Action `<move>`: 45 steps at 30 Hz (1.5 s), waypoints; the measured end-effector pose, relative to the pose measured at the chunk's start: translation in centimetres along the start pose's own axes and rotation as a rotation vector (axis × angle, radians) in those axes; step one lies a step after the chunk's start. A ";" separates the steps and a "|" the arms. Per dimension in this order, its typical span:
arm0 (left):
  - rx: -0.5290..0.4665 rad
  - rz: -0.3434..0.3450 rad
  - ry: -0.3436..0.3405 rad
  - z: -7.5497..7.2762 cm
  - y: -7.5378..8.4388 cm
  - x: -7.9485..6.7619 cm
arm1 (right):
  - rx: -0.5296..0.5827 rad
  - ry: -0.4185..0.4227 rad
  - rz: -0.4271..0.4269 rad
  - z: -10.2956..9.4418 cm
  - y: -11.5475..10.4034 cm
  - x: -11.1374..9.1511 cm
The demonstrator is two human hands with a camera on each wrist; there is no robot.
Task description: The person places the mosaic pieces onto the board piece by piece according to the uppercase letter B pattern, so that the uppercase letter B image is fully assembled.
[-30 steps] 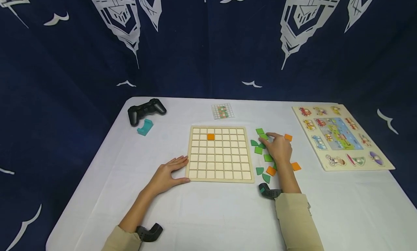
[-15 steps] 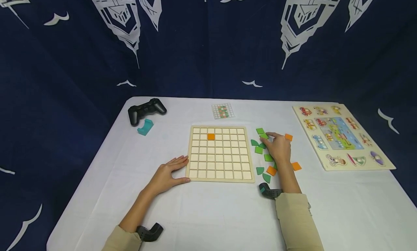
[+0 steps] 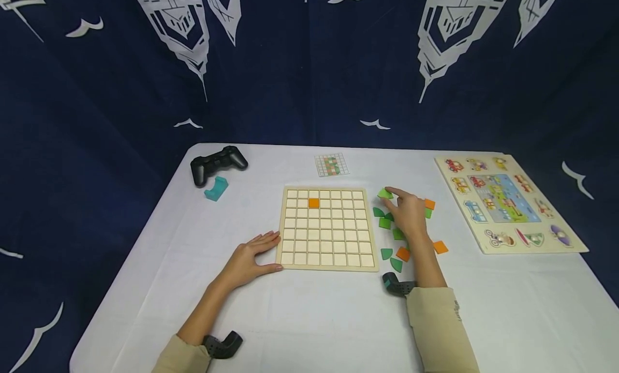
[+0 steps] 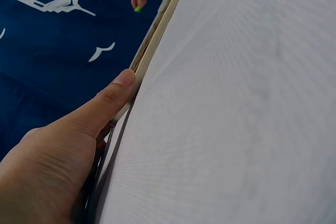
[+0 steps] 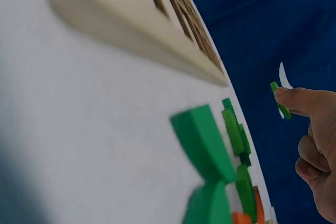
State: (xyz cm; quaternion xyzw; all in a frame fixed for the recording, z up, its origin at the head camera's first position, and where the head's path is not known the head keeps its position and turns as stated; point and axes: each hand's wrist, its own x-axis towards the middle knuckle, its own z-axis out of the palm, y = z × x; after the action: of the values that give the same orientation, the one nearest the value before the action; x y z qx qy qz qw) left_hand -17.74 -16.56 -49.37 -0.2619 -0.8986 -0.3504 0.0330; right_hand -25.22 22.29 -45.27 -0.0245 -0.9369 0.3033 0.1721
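Farther across the desk (image 3: 309, 319) than half a second ago, the right hand (image 3: 408, 212) now pinches a light-green tile (image 3: 384, 193) between thumb and index finger, lifted clear of the white cloth in the right wrist view. One more green square (image 3: 428, 213) has come into view on that hand's outer side, near an orange tile (image 3: 429, 204). Unmoved, the left hand (image 3: 248, 260) grasps nothing, its extended fingers and thumb touching the left edge and near corner of the wooden grid board (image 3: 326, 234). An orange square (image 3: 314, 203) sits in the board's third column, second row from the far edge. Quarter-round green pieces (image 3: 396, 264) and other tiles lie scattered between board and right forearm.

Beyond the board lies a patterned card (image 3: 331, 165); far left, a black game controller (image 3: 219, 165) beside a teal piece (image 3: 216, 189); far right, a picture puzzle (image 3: 512, 228). Behind hangs a dark-blue curtain (image 3: 309, 66) printed with white buildings and birds.
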 end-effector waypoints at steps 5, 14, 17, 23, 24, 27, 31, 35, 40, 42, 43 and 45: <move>0.002 0.010 0.001 -0.1 0.0 0.1 | 0.024 -0.005 -0.149 0.0 -1.8 0.2; 0.004 0.028 0.005 -0.2 -0.2 0.1 | 0.087 -0.146 -0.316 1.5 -5.9 1.1; 0.000 0.037 0.007 -0.2 -0.2 0.2 | 0.098 -0.189 -0.347 2.2 -7.1 1.5; -0.001 0.042 0.006 -0.2 -0.2 0.2 | 0.121 -0.270 -0.371 3.7 -8.6 2.1; -0.001 0.043 0.004 -0.2 -0.2 0.2 | 0.124 -0.288 -0.366 3.9 -8.7 2.2; -0.001 0.043 0.004 -0.2 -0.2 0.2 | 0.123 -0.343 -0.330 4.7 -8.7 2.1; 0.004 0.044 0.005 -0.3 -0.1 0.2 | 0.116 -0.402 -0.271 5.7 -8.2 2.0; 0.004 0.047 0.004 -0.3 -0.1 0.2 | 0.125 -0.428 -0.250 6.3 -7.7 1.8; 0.004 0.048 0.007 -0.3 0.0 0.2 | 0.124 -0.449 -0.258 6.9 -7.2 1.6; 0.007 0.045 0.010 -0.3 0.0 0.1 | 0.113 -0.458 -0.263 7.1 -7.1 1.5; 0.008 0.045 0.011 -0.3 0.0 0.1 | 0.106 -0.460 -0.267 7.2 -7.1 1.5; 0.010 0.045 0.011 -0.2 0.0 0.1 | 0.095 -0.457 -0.269 7.4 -7.0 1.5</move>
State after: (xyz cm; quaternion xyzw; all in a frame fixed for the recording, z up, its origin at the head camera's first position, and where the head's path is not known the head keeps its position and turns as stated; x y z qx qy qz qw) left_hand -17.84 -16.69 -49.18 -0.2797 -0.8941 -0.3465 0.0473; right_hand -28.66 12.65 -46.33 0.1773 -0.9311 0.3188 -0.0044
